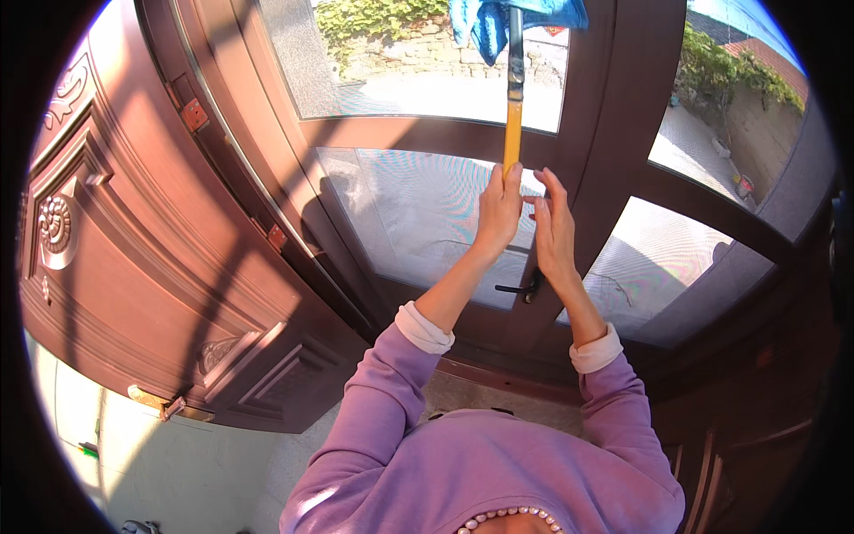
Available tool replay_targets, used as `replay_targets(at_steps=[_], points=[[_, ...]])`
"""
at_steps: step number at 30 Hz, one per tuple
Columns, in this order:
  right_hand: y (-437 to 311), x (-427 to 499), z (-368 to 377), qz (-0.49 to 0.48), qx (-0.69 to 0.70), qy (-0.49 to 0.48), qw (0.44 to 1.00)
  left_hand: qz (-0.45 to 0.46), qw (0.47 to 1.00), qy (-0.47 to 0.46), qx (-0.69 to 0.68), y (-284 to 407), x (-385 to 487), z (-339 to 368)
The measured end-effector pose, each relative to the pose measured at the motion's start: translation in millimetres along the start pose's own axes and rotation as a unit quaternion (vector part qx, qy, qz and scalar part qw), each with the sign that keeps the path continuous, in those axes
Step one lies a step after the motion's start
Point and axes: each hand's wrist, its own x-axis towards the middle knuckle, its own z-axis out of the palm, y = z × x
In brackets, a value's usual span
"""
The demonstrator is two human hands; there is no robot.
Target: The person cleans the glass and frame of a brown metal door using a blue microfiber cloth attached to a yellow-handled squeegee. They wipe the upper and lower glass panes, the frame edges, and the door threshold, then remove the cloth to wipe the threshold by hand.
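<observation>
My left hand (pixel 499 210) is closed around the lower end of a yellow pole (pixel 512 133) with a black upper section. A blue cloth (pixel 490 30) hangs at the pole's top, at the picture's upper edge, in front of a glass pane (pixel 440 87) of the brown door. Just right of the pole, my right hand (pixel 552 223) is raised with its fingers apart and holds nothing. Whether its fingertips touch the pole or my left hand, I cannot tell. Below the hands, a black door handle (pixel 517 289) sticks out from the door frame.
A carved reddish-brown door (pixel 153 247) with a brass-coloured handle (pixel 157 404) stands swung open at the left, its hinges (pixel 194 115) showing. More glass panels (pixel 657 267) lie to the right. A dark panelled surface (pixel 754 427) is at the lower right, and pale floor (pixel 220 467) at the lower left.
</observation>
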Motion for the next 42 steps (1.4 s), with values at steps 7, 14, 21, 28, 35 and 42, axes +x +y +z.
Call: replay_targets(at_steps=[7, 14, 21, 28, 35, 42], points=[[2, -91, 57, 0.117, 0.092, 0.027, 0.989, -0.043, 0.990, -0.030, 0.132, -48, -43, -34], [-9, -85, 96, 0.102, -0.060, 0.056, 0.991, 0.052, 0.926, -0.144, 0.346, -24, -27, -82], [-13, -75, 116, -0.011, -0.187, 0.151, 0.971, 0.277, 0.907, -0.109, 0.298, -28, 36, -160], [-25, -77, 115, -0.027, -0.322, 0.210, 0.923, 0.361, 0.761, 0.220, 0.492, -41, 178, -330], [-72, -16, 107, -0.022, -0.384, 0.242, 0.891, 0.380, 0.792, 0.178, 0.443, -63, 212, -382], [-121, 131, 69, -0.153, -0.433, 0.303, 0.835, 0.453, 0.768, 0.172, 0.419, -43, 223, -395]])
